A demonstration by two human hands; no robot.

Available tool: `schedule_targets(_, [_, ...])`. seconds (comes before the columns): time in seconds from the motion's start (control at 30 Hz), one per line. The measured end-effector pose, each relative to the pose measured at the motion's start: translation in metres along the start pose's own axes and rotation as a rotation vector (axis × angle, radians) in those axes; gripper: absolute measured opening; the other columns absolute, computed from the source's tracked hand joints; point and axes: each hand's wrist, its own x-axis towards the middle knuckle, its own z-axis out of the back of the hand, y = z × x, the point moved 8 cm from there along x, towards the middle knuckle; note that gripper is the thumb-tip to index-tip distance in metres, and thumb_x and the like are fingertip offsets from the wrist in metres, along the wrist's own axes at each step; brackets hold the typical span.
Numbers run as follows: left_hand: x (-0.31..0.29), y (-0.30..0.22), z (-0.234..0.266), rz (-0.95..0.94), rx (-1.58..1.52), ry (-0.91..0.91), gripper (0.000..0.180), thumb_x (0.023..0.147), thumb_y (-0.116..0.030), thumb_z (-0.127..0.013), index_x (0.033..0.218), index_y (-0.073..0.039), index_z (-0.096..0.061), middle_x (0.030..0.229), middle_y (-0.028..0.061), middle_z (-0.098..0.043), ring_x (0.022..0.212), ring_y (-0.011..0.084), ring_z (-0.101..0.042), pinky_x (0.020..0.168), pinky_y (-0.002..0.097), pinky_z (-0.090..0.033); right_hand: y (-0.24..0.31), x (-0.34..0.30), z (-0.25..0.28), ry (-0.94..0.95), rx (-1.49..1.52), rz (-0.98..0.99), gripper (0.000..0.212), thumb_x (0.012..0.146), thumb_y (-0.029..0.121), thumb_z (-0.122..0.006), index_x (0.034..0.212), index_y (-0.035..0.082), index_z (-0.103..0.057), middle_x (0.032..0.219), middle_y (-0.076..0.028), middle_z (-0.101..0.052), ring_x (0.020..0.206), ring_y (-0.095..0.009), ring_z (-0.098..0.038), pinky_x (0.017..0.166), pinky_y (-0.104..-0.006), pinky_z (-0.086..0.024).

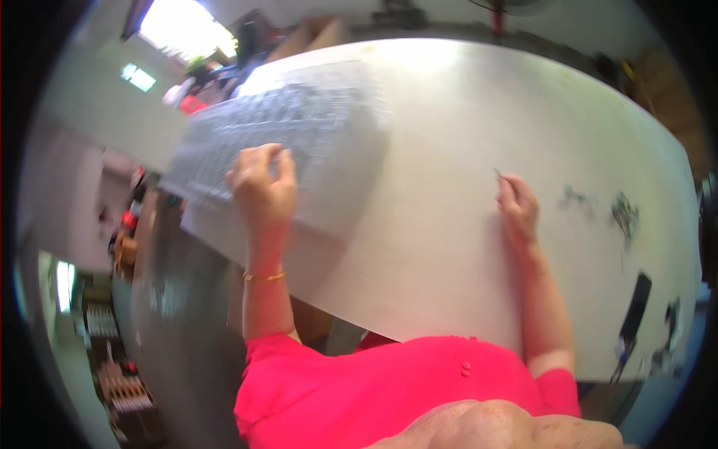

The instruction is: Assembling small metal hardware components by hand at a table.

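Observation:
My left hand [263, 183] is over a clear plastic tray [351, 131] with rows of small compartments, at the left of the table. Its fingers are bent and drawn together at the tips; what they hold, if anything, is too blurred to make out. Above the middle right of the table, my right hand [518, 208] is closed in a pinch. A small thin dark piece [497, 172] sticks out from between its thumb and forefinger. Right of that hand lie a few small metal parts [580, 197] and a tangled bunch of metal parts [624, 213].
The pale table [426, 247] curves across the view. A long black flat object [636, 307] lies near its right edge, with a dark tool-like item [667, 340] beside it. Cardboard boxes [314, 34] stand behind the far edge. Shelves with goods [120, 374] are at the lower left.

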Motion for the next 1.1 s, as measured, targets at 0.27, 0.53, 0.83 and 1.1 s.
schedule_targets(0.27, [-0.018, -0.174, -0.038, -0.367, -0.524, 0.125, 0.011, 0.082, -0.003, -0.072, 0.092, -0.005, -0.068, 0.091, 0.0094, -0.065, 0.089, 0.0264, -0.062, 0.082, 0.0395, -0.045, 0.025, -0.007, -0.021, 0.098, -0.297, 0.261, 0.010, 0.092, 0.016, -0.065, 0.098, 0.008, -0.068, 0.083, -0.013, -0.070, 0.074, -0.031, -0.069, 0.066, -0.0390, -0.054])
schedule_targets(0.53, [-0.045, -0.366, -0.114, -0.656, -0.914, 0.269, 0.010, 0.079, -0.006, -0.066, 0.088, -0.005, -0.064, 0.094, 0.0139, -0.063, 0.093, 0.0328, -0.059, 0.084, 0.0425, -0.044, 0.020, -0.010, -0.035, 0.276, -0.296, 0.184, 0.015, 0.087, 0.024, -0.067, 0.092, 0.010, -0.063, 0.089, -0.010, -0.067, 0.085, -0.025, -0.065, 0.073, -0.0404, -0.050])
schedule_targets(0.83, [-0.070, -0.469, -0.214, -0.742, -0.628, 0.646, 0.011, 0.078, -0.010, -0.064, 0.087, -0.004, -0.064, 0.097, 0.0172, -0.064, 0.097, 0.0339, -0.060, 0.085, 0.0428, -0.043, 0.000, -0.013, -0.042, 0.373, -0.041, 0.240, 0.027, 0.085, 0.025, -0.072, 0.105, 0.008, -0.066, 0.091, -0.007, -0.068, 0.085, -0.018, -0.061, 0.077, -0.0356, -0.048])
schedule_targets(1.1, [-0.069, -0.471, -0.237, -0.716, -0.656, 0.701, 0.008, 0.084, -0.009, -0.062, 0.091, -0.005, -0.062, 0.094, 0.0161, -0.067, 0.091, 0.0324, -0.065, 0.080, 0.0438, -0.047, -0.010, -0.012, -0.049, 0.392, 0.048, 0.103, 0.022, 0.086, 0.020, -0.071, 0.103, 0.007, -0.067, 0.091, -0.007, -0.069, 0.084, -0.017, -0.062, 0.074, -0.0366, -0.049])
